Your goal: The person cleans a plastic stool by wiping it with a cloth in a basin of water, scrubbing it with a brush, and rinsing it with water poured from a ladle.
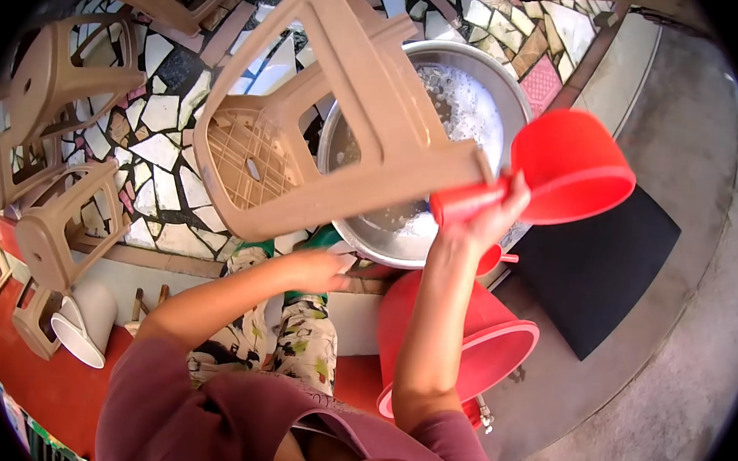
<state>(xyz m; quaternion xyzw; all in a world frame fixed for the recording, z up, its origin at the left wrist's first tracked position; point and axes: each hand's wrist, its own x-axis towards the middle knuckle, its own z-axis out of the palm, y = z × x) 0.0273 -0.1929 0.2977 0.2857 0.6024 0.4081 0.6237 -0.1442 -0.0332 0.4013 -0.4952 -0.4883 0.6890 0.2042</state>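
A beige plastic stool [378, 87] is tilted on its side above a metal basin [332, 135] of sudsy water. My right hand [486, 221] is wrapped round the handle of a red plastic dipper [572, 163], whose cup points right. One stool leg ends right against that hand; whether the fingers grip it too, I cannot tell. Below the stool's seat, my left hand [320, 270] is apart from it, its fingers bent together and slightly blurred. Something whitish shows at those fingertips, too unclear to name.
Several beige stools [74, 221] stand at the left, near a white bucket [89, 323]. A large red tub [455, 337] lies tipped by my right forearm, with a small red scoop [490, 259] above it. A black flat sheet [599, 270] rests on the grey floor.
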